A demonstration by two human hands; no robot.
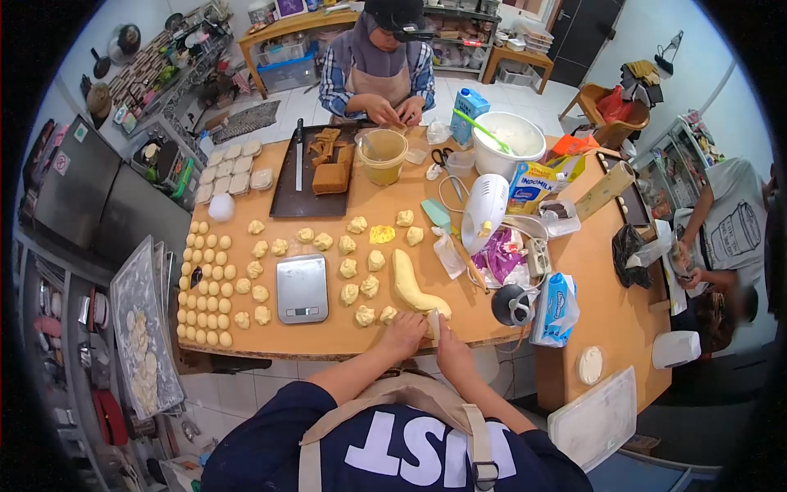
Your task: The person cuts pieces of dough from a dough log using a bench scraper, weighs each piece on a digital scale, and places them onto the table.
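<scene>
A long roll of pale yellow dough (410, 287) lies on the table, curving toward me. At its near end my left hand (404, 334) rests with curled fingers against the dough; the fingertips are partly hidden. Close on its right, my right hand (454, 354) is closed around a white scraper (434, 323), whose blade stands upright by the end of the roll. Rough dough lumps (370, 285) are scattered to the left, around a silver kitchen scale (302, 289).
Smooth dough balls (202, 303) stand in rows at the left edge. A dark tray (287, 184) bears a knife and brown cake. To the right are a hand mixer (485, 209), a white bowl (525, 131) and a tissue pack (555, 307). Another person (377, 70) works opposite.
</scene>
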